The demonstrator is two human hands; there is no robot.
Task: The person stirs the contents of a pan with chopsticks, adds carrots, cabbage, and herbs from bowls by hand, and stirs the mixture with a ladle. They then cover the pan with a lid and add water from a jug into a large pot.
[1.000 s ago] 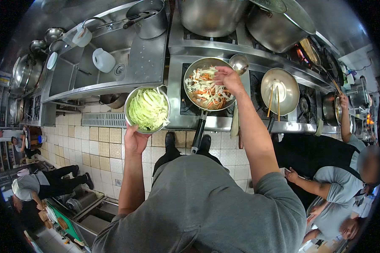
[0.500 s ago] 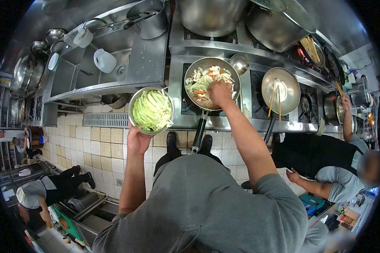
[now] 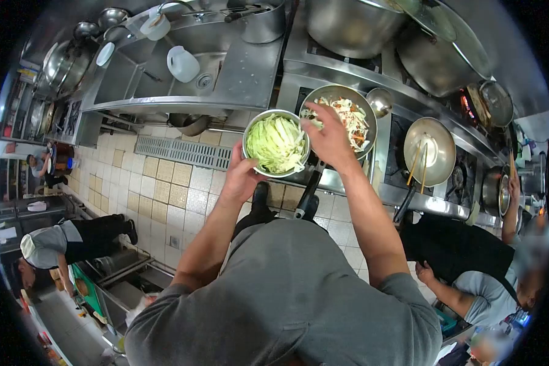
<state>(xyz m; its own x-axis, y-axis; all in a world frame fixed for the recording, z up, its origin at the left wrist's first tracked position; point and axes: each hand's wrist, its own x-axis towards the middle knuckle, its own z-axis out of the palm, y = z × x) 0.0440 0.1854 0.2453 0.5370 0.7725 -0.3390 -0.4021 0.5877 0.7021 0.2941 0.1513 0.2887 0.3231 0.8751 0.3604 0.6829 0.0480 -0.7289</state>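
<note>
My left hand (image 3: 245, 174) holds a round metal bowl (image 3: 277, 175) by its lower left rim, level beside the stove. Shredded green cabbage (image 3: 275, 143) heaps up in the bowl. Above the left part of a frying pan (image 3: 372, 116), near the bowl's right rim, hovers my right hand (image 3: 330, 135), its fingers parted and nothing visible between them. Cabbage and orange shreds (image 3: 352, 122) lie in the pan, partly hidden by that hand. The pan's black handle (image 3: 310, 192) points toward my body.
A ladle (image 3: 380, 102) rests behind the pan. To the right, another pan (image 3: 430, 146) has chopsticks (image 3: 415, 162) in it. Large pots (image 3: 350, 27) stand at the back. A sink (image 3: 134, 76) is at the left. A co-worker (image 3: 469, 268) stands right; another person (image 3: 61, 244) is lower left.
My right hand has lifted out of the pan's contents and opened, moving toward the bowl. The bowl in my left hand has come closer to the pan. The whole view has shifted.
</note>
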